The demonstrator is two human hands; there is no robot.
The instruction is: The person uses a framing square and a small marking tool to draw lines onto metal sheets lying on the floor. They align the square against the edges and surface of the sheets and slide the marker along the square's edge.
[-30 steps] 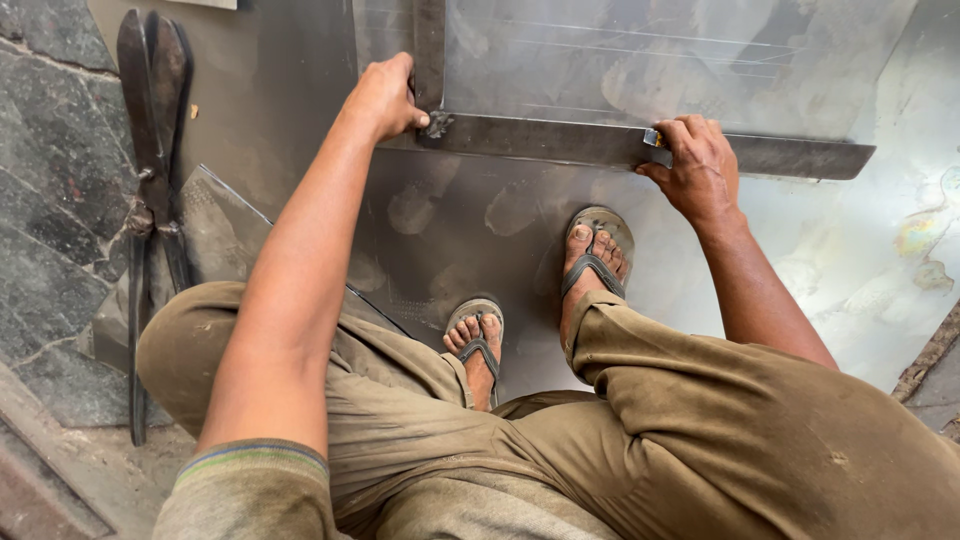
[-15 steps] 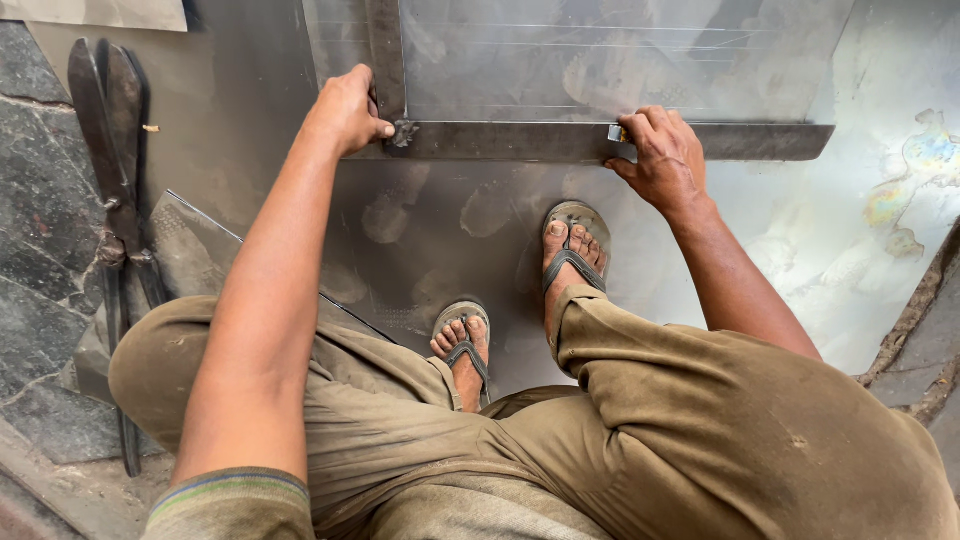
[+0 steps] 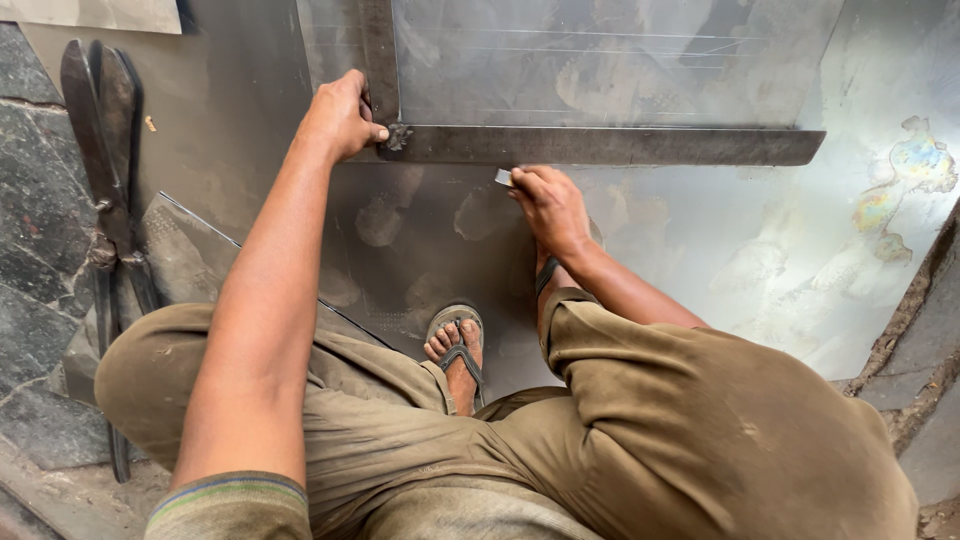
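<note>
Nearby, shears beside sheet metal.

Light: soft, even daylight, moderately bright, no hard source in sight.
Glare: pale, hazy sheen on the metal sheet, with rainbow tints toward its right side.
Shadows: faint and diffuse beneath the left hand and right hand.
Focus: sharp throughout; slight wide-angle stretching at the edges.

Left hand presses steel square; right hand grips scriber.
</note>
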